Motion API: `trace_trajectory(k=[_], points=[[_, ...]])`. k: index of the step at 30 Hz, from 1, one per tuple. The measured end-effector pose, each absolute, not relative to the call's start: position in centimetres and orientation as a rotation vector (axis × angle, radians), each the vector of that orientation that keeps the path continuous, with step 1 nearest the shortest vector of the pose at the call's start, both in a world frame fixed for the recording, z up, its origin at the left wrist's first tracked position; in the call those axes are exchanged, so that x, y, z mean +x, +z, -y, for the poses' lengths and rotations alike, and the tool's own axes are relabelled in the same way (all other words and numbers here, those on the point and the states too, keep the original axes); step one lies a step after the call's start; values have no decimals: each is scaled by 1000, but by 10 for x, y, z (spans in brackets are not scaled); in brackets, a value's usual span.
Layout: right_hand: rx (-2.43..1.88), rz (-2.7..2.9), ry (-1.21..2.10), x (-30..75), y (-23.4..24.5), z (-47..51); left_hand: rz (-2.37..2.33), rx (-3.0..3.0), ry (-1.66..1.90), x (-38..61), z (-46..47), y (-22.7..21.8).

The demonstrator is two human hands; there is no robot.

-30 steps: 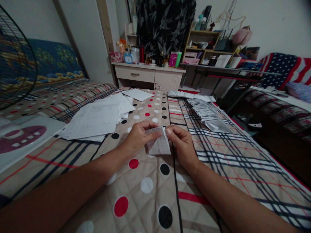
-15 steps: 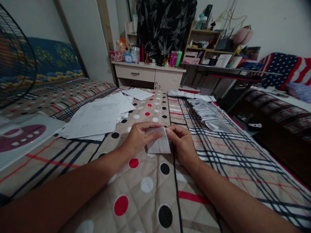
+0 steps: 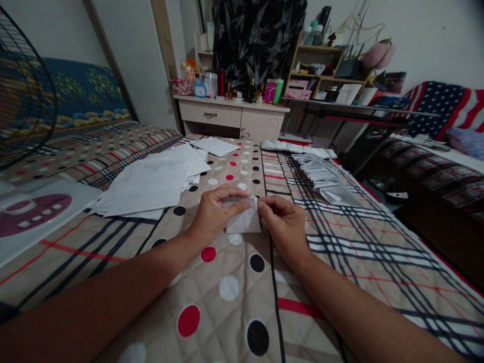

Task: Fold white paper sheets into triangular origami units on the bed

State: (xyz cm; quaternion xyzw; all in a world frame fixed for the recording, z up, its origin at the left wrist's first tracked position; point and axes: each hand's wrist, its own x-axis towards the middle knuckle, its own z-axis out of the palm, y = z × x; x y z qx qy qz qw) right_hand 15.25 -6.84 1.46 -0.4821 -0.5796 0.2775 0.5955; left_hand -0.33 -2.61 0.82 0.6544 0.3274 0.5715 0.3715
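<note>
A small folded sheet of lined paper (image 3: 245, 221) is held upright just above the bedspread, in the middle of the view. My left hand (image 3: 217, 210) grips it from the left, thumb across the near face and fingers behind. At its upper right edge, the thumb and index finger of my right hand (image 3: 282, 218) are pinched together on the paper. Left of my hands lies a spread pile of printed sheets (image 3: 147, 184). To the right, a row of folded papers (image 3: 319, 176) lies overlapped on the bedspread.
The quilted bedspread (image 3: 227, 333) has dots and plaid stripes. A plastic bag (image 3: 38, 212) lies at the left, below a fan (image 3: 28, 91). Behind the bed stand a white dresser (image 3: 212, 115) with bottles and a shelf unit (image 3: 321, 50).
The folded paper has shifted slightly left and up and turned a little. My left hand moved with it, while my right hand stays at its right edge.
</note>
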Motion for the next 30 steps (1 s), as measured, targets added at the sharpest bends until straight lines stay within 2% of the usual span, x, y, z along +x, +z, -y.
trace_trajectory(k=[8,23,30], points=[[-1118,1454,499,154,15,69,-855,1800,1438,-3,31,19],[-1045,1550,391,155,17,68,-893,1566,1321,0,32,20],[-1042,1520,485,156,15,68,-903,1539,1312,0,32,18]])
